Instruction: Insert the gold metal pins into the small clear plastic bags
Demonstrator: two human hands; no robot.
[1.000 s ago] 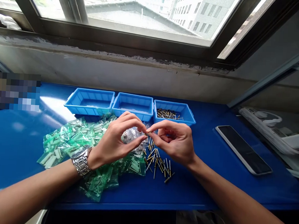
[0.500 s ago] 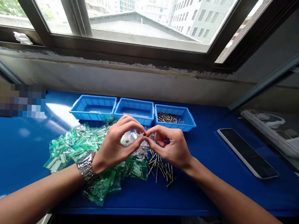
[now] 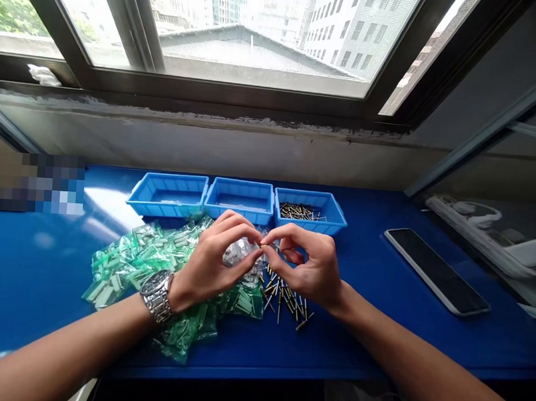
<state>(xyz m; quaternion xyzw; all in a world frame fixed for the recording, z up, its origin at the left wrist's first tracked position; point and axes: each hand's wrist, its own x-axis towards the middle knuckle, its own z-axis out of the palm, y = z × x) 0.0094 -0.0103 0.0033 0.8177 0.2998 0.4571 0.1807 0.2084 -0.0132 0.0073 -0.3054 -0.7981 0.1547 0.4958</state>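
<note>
My left hand (image 3: 221, 258) and my right hand (image 3: 307, 260) meet fingertip to fingertip over the middle of the blue table. Each is closed in a pinch, and what lies between the fingertips is too small to make out. Below and left of my left hand spread green plastic bags (image 3: 130, 261) with pale pieces inside. Clear bags (image 3: 242, 251) show behind the fingers. Beneath my right hand lies a loose pile of brass-and-silver pins (image 3: 284, 298). More such pins (image 3: 301, 211) are in the right-hand blue bin (image 3: 334, 220).
Two more blue bins, the left one (image 3: 165, 206) and the middle one (image 3: 240, 210), stand beside the right-hand bin near the wall. A phone (image 3: 436, 271) lies on the table (image 3: 349, 351) at the right. Behind is a window. White items sit on a shelf at far right.
Both hands stay together, and the small brass-coloured piece that showed between the fingertips is now mostly hidden. The whole view has shifted slightly.
</note>
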